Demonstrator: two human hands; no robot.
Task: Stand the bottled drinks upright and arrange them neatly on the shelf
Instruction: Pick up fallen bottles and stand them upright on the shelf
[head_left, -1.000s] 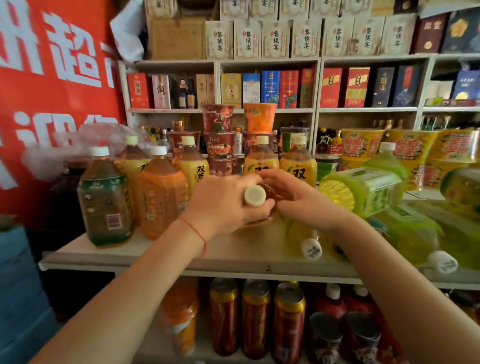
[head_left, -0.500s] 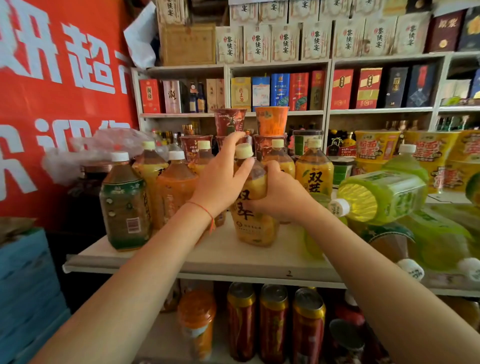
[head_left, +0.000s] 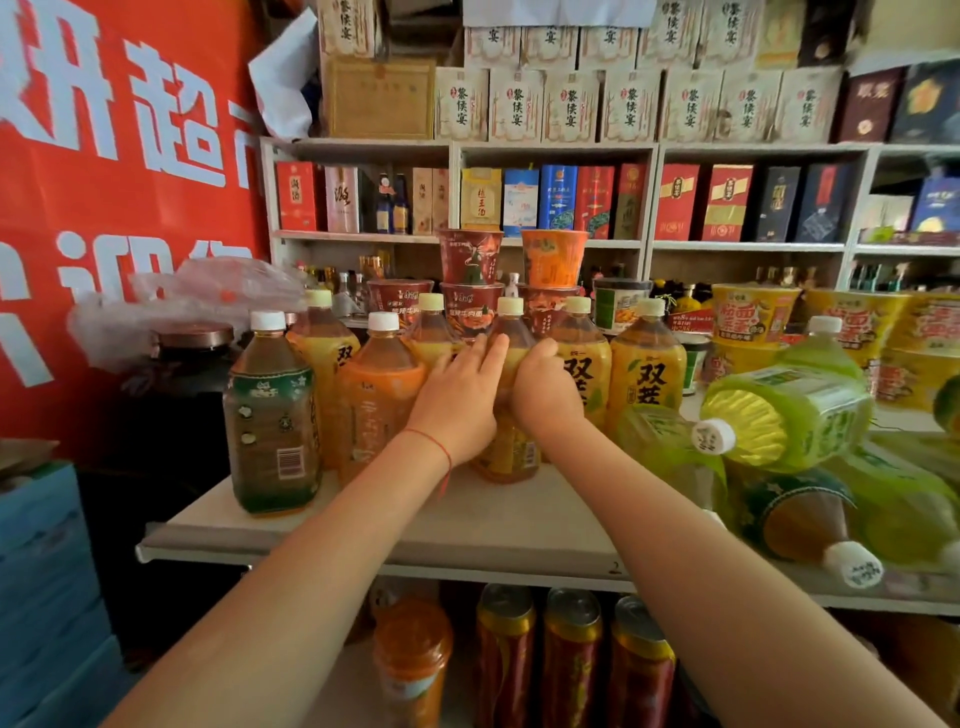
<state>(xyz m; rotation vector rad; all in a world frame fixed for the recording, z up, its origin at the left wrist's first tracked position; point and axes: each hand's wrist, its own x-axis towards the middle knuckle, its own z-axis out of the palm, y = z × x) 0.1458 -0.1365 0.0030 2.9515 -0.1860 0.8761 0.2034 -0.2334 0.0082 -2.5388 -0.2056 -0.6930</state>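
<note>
A yellow-labelled tea bottle (head_left: 511, 452) stands upright on the white shelf (head_left: 467, 535), held between my left hand (head_left: 460, 402) and my right hand (head_left: 545, 389). My left fingers lie flat against its side; my right hand curls around its shoulder. Upright beside it are an orange bottle (head_left: 376, 400), a green-labelled bottle (head_left: 272, 415) and yellow bottles (head_left: 647, 371) behind. To the right, green bottles lie on their sides: one (head_left: 779, 415) on top, another (head_left: 800, 514) below with its cap toward me.
Stacked noodle cups (head_left: 470, 260) stand behind the bottles, yellow noodle bowls (head_left: 753, 314) at the right. Cans (head_left: 571, 654) fill the lower shelf. A red banner (head_left: 104, 182) covers the left wall, with a blue crate (head_left: 41, 571) below it.
The bottle was lying with its cap toward me, was tipped upright between both hands, and now stands further back among the row. The view has drawn closer.
</note>
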